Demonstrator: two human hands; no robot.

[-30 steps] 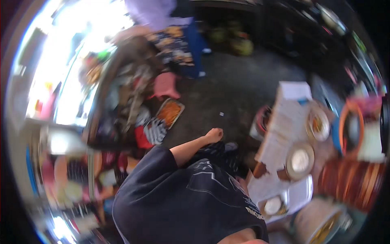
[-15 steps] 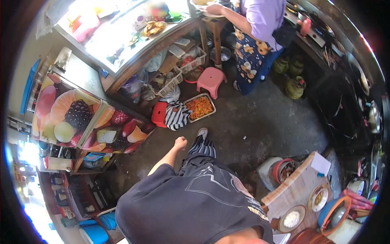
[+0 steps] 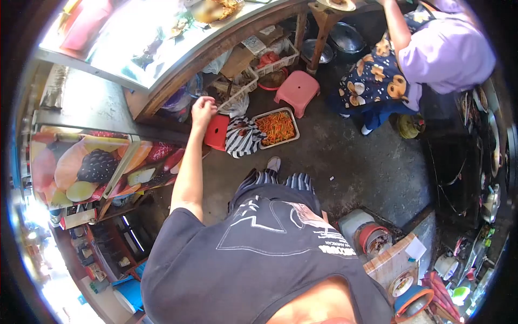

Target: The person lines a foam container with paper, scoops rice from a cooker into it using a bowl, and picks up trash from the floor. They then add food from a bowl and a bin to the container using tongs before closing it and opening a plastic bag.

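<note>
My left hand (image 3: 203,109) is hanging curled in a loose, empty grip just above the red stool (image 3: 217,132), close under the bench (image 3: 162,100) edge. My right hand is staying out of view. Open floor (image 3: 350,156) is spreading between me and another person (image 3: 431,54). I'm counting two stools, one red, one pink stool (image 3: 296,92), and one tray of chillies (image 3: 277,127).

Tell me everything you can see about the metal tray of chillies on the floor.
The tray is rectangular, shallow and looks like metal. It lies flat on the grey floor and is filled with red, orange and some green chillies. A striped cloth touches its left edge; the pink stool stands just behind it.
</note>
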